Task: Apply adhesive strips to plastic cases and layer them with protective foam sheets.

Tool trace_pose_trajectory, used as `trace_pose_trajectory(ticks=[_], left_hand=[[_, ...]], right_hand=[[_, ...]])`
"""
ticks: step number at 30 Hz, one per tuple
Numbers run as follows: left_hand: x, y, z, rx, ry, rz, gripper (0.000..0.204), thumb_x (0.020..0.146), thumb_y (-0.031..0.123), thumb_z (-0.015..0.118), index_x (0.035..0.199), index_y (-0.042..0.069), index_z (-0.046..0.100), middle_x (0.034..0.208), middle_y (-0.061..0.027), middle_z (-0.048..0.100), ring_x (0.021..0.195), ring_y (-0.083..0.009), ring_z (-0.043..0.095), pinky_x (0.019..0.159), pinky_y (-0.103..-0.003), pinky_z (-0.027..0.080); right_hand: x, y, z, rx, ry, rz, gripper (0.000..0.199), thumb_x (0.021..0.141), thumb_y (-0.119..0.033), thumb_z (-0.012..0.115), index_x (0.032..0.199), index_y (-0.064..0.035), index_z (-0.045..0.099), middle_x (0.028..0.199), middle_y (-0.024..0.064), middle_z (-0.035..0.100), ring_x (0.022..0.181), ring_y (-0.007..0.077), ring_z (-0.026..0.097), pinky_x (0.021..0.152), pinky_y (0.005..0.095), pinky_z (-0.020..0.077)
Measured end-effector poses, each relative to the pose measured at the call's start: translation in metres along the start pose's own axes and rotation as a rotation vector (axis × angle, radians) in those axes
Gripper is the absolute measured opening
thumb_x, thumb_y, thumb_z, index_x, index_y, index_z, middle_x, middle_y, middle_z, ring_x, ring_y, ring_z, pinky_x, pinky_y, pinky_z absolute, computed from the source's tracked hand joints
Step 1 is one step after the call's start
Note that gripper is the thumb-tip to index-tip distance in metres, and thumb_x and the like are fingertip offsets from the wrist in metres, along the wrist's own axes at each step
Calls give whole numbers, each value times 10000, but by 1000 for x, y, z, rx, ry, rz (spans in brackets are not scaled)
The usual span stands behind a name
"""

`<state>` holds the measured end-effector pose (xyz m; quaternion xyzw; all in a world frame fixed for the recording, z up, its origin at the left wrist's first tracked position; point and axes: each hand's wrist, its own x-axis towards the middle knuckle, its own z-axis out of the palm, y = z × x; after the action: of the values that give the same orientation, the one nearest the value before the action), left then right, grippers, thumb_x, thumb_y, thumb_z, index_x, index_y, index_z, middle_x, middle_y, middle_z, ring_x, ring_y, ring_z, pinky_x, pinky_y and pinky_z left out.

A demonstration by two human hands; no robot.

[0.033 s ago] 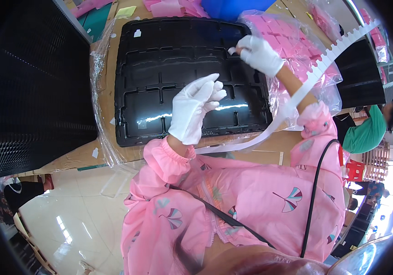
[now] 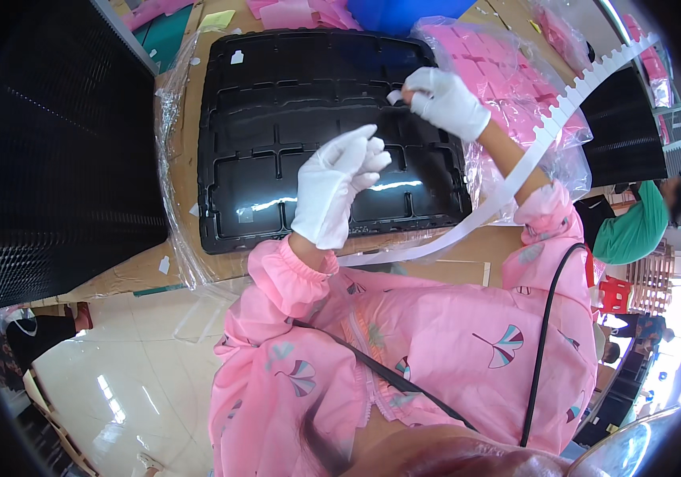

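Observation:
A black moulded plastic tray (image 2: 249, 107), shiny and ribbed into shallow sections, lies on the table in front of me. My right hand (image 2: 448, 103), in a white glove with a bare fingertip showing, pinches a small white sticker (image 2: 393, 97) above the tray's far right part. My left hand (image 2: 334, 187), also gloved, hovers over the middle of the tray, fingers drawn together; whatever may be between them is hidden. One white sticker (image 2: 237, 57) sits at the tray's far left corner. A long white strip with a notched edge (image 2: 527, 163) curves past my right forearm to my left wrist.
Pink pieces in clear plastic wrap (image 2: 507, 79) lie right of the tray, and a blue object (image 2: 412, 14) is behind it. Black mesh-like panels (image 2: 62, 159) stand at the left. A person in green (image 2: 634, 226) is off to the right.
My right hand has shifted slightly nearer and to the left, carrying the small sticker. My left hand has hardly moved.

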<state>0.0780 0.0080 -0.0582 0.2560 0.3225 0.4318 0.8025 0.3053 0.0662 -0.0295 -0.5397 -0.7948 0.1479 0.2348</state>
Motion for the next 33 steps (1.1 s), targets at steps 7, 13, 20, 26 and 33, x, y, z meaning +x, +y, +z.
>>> trace_pose_trajectory(ticks=[7, 13, 20, 26, 33], left_hand=[[1, -4, -4, -55, 39, 140, 362, 893, 238, 596, 1163, 0, 562, 986, -73, 644, 876, -116, 621, 661, -192, 468], [-8, 15, -20, -76, 109, 133, 318, 897, 194, 589, 1178, 45, 577, 1040, -42, 629, 862, -86, 604, 676, -179, 445], [-18, 24, -29, -106, 74, 169, 335, 892, 201, 595, 1189, 47, 568, 1046, -31, 627, 881, -85, 604, 716, -184, 448], [-20, 24, -31, -145, 25, 139, 346, 893, 198, 593, 1194, 32, 557, 1047, -40, 629, 888, -97, 610, 720, -188, 453], [-22, 25, -30, -181, -24, 111, 344, 902, 179, 577, 1203, 16, 545, 1047, -54, 628, 883, -110, 613, 718, -187, 453]], right_hand=[[2, -78, 24, 168, -264, -44, 208, 761, -118, 559, 918, -14, 648, 865, 158, 628, 807, 298, 610, 742, 345, 484], [87, -67, 36, 465, -212, 38, 228, 808, -35, 602, 1017, 51, 629, 844, 61, 638, 708, 111, 594, 673, 242, 496], [204, -39, 113, -36, -93, -72, 209, 824, -162, 552, 966, -73, 676, 912, 139, 654, 803, 305, 626, 750, 339, 502], [225, -52, 123, -400, -144, -132, 221, 837, -190, 540, 977, -89, 678, 956, 144, 645, 879, 329, 613, 793, 360, 489], [234, -53, 121, -451, -248, -124, 207, 823, -172, 562, 961, -78, 683, 896, 144, 661, 825, 331, 631, 755, 380, 505]])
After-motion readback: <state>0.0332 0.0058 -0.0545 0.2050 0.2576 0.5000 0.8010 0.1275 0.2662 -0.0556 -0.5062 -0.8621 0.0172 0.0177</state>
